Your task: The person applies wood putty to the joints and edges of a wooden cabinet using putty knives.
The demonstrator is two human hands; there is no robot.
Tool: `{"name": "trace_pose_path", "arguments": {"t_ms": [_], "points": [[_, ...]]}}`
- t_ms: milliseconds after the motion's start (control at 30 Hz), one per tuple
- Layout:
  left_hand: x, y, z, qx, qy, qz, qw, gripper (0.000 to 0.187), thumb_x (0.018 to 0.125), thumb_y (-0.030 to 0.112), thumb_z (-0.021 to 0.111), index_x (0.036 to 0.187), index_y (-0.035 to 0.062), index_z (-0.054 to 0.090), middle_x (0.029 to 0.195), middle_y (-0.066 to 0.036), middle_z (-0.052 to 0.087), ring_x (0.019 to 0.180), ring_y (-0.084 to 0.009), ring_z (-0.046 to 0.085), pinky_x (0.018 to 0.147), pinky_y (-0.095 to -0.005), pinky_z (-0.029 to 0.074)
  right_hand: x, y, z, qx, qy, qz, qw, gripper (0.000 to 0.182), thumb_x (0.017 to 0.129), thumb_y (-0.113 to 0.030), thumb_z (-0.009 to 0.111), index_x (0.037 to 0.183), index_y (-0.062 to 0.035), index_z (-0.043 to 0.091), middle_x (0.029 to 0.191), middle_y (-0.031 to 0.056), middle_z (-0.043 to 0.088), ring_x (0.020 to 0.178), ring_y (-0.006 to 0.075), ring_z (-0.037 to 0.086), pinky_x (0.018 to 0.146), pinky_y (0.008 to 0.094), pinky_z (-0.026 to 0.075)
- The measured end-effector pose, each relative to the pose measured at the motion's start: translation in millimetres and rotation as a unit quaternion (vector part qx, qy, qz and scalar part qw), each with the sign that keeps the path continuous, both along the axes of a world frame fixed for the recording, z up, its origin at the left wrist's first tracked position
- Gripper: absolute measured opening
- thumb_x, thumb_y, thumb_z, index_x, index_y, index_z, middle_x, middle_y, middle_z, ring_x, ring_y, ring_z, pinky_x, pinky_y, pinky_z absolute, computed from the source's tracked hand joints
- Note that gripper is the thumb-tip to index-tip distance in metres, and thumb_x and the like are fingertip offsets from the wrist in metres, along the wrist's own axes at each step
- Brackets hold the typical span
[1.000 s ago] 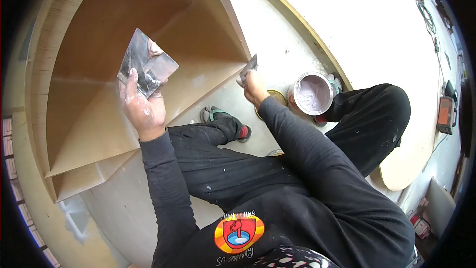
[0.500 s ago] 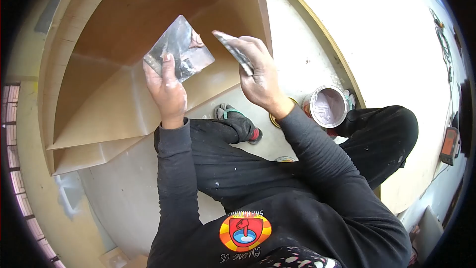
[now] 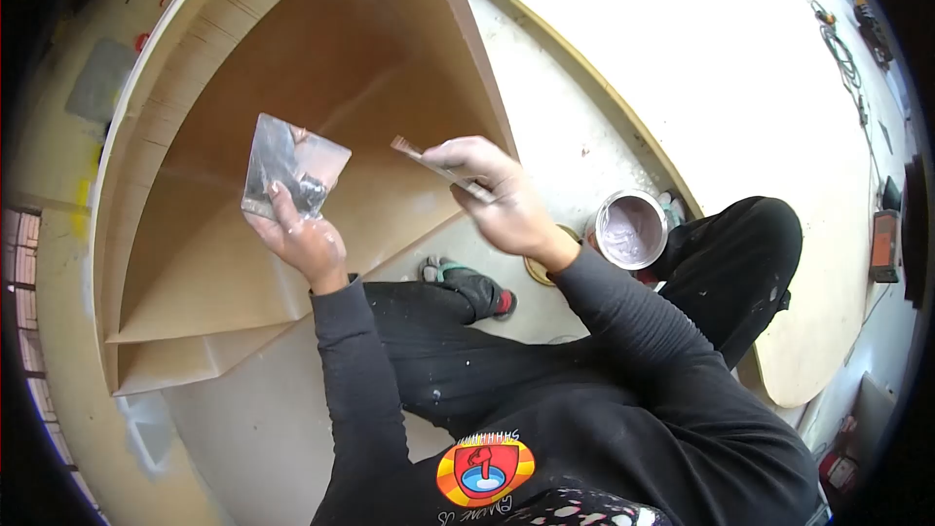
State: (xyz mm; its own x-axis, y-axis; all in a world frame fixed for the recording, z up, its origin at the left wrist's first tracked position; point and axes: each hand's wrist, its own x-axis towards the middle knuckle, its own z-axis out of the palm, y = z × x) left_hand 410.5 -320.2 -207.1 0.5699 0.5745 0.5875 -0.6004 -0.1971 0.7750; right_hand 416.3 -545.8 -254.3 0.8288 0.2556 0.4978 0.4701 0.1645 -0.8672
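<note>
My left hand is closed on a square metal filler blade, its thumb pressed on the near face. Grey smears and a pale patch mark that shiny plate. In my right hand is a second flat putty blade, seen nearly edge-on and tilted, with its far end pointing left. The two blades are apart, in front of the open wooden cabinet. Pale dust or filler coats the fingers of both hands. To the right of my right hand stands an open can of pale pinkish filler.
A round lid lies partly hidden behind my right wrist. My sandalled foot rests on the floor between cabinet and can. On the right is a large pale board with a raised edge. A coiled cable lies farther right.
Both hands have shifted left and lower in view, each still holding its blade. The right-hand blade now lies flatter. The camera view has turned, so the cabinet and can appear displaced.
</note>
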Motion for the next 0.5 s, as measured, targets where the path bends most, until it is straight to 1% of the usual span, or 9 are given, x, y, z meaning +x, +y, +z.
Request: {"name": "trace_pose_path", "arguments": {"t_ms": [33, 100, 167, 200, 267, 333, 367, 467, 500], "points": [[0.4, 3.3, 0.6, -0.053, 0.017, -0.021, 0.998, 0.031, 0.101, 0.014, 0.055, 0.125, -0.0035, 0.048, 0.124, -0.015, 0.056, 0.116, -0.0224, 0.056, 0.101, -0.0372, 0.044, 3.4, -6.9, 3.0, 0.145, 0.129, 0.070, 0.979, 0.041, 0.091, -0.001, 0.060, 0.131, -0.0067, 0.059, 0.127, 0.0097, 0.060, 0.116, 0.0242, 0.060, 0.094, 0.0394, 0.051], [-3.1, 3.2, 0.6, -0.117, 0.026, -0.043, 0.992, 0.031, 0.101, 0.013, 0.055, 0.126, -0.0034, 0.048, 0.125, -0.014, 0.056, 0.117, -0.0225, 0.055, 0.101, -0.0380, 0.044, 12.7, -33.2, 29.9, 0.351, 0.260, 0.193, 0.879, 0.044, 0.101, -0.023, 0.055, 0.140, -0.0050, 0.049, 0.133, 0.0115, 0.057, 0.121, 0.0262, 0.058, 0.096, 0.0438, 0.052], [-6.5, -1.3, 9.5, -0.140, 0.070, -0.067, 0.985, 0.030, 0.101, 0.013, 0.054, 0.126, -0.0028, 0.048, 0.127, -0.013, 0.056, 0.118, -0.0224, 0.055, 0.101, -0.0378, 0.045, 21.1, -52.5, 64.6, 0.369, 0.221, 0.201, 0.880, 0.054, 0.104, -0.037, 0.048, 0.146, -0.0043, 0.042, 0.136, 0.0153, 0.055, 0.124, 0.0283, 0.056, 0.096, 0.0460, 0.052], [-8.8, -5.8, 13.3, -0.138, 0.068, -0.062, 0.986, 0.029, 0.101, 0.013, 0.053, 0.126, -0.0022, 0.049, 0.127, -0.012, 0.056, 0.118, -0.0212, 0.055, 0.101, -0.0371, 0.044, 24.5, -61.5, 80.1, 0.349, 0.183, 0.205, 0.896, 0.054, 0.104, -0.037, 0.048, 0.145, -0.0023, 0.041, 0.137, 0.0153, 0.055, 0.123, 0.0284, 0.057, 0.095, 0.0449, 0.052], [-14.0, -5.1, 15.8, -0.139, 0.061, -0.077, 0.985, 0.029, 0.101, 0.013, 0.053, 0.126, -0.0022, 0.049, 0.127, -0.012, 0.056, 0.117, -0.0206, 0.055, 0.101, -0.0365, 0.044, 38.9, -80.6, 103.2, 0.202, 0.026, 0.126, 0.971, 0.047, 0.102, -0.030, 0.051, 0.140, -0.0011, 0.051, 0.134, 0.0139, 0.057, 0.115, 0.0278, 0.060, 0.094, 0.0408, 0.052], [-15.7, -4.1, 13.9, -0.139, 0.057, -0.090, 0.984, 0.029, 0.102, 0.013, 0.053, 0.126, -0.0022, 0.049, 0.127, -0.012, 0.056, 0.116, -0.0200, 0.055, 0.101, -0.0360, 0.044, 55.3, -111.3, 135.2, -0.071, -0.174, 0.000, 0.982, 0.041, 0.091, -0.019, 0.061, 0.130, -0.0051, 0.065, 0.127, 0.0154, 0.059, 0.112, 0.0260, 0.060, 0.095, 0.0377, 0.049], [-15.2, -3.8, 14.1, -0.136, 0.055, -0.090, 0.985, 0.029, 0.102, 0.012, 0.052, 0.126, -0.0023, 0.049, 0.126, -0.011, 0.056, 0.115, -0.0195, 0.055, 0.101, -0.0354, 0.044, 68.5, -121.4, 153.4, -0.182, -0.307, -0.022, 0.934, 0.048, 0.080, -0.013, 0.068, 0.129, -0.0116, 0.067, 0.125, 0.0159, 0.059, 0.116, 0.0270, 0.058, 0.096, 0.0398, 0.050], [-12.2, -1.2, 8.3, -0.129, 0.056, -0.096, 0.985, 0.030, 0.101, 0.012, 0.053, 0.128, -0.0013, 0.049, 0.128, -0.010, 0.056, 0.118, -0.0196, 0.053, 0.103, -0.0359, 0.042, 89.5, -141.2, 191.4, -0.453, -0.533, -0.172, 0.694, 0.056, 0.074, -0.011, 0.073, 0.128, -0.0214, 0.068, 0.128, 0.0093, 0.060, 0.124, 0.0311, 0.054, 0.107, 0.0482, 0.044], [-11.2, -0.9, 7.2, -0.120, 0.063, -0.105, 0.985, 0.033, 0.101, 0.013, 0.055, 0.131, -0.0001, 0.049, 0.131, -0.010, 0.055, 0.122, -0.0203, 0.052, 0.105, -0.0371, 0.041, 94.1, -143.4, 202.9, -0.493, -0.579, -0.184, 0.622, 0.048, 0.079, -0.015, 0.075, 0.126, -0.0228, 0.068, 0.128, 0.0072, 0.061, 0.126, 0.0270, 0.054, 0.114, 0.0493, 0.039]]}}
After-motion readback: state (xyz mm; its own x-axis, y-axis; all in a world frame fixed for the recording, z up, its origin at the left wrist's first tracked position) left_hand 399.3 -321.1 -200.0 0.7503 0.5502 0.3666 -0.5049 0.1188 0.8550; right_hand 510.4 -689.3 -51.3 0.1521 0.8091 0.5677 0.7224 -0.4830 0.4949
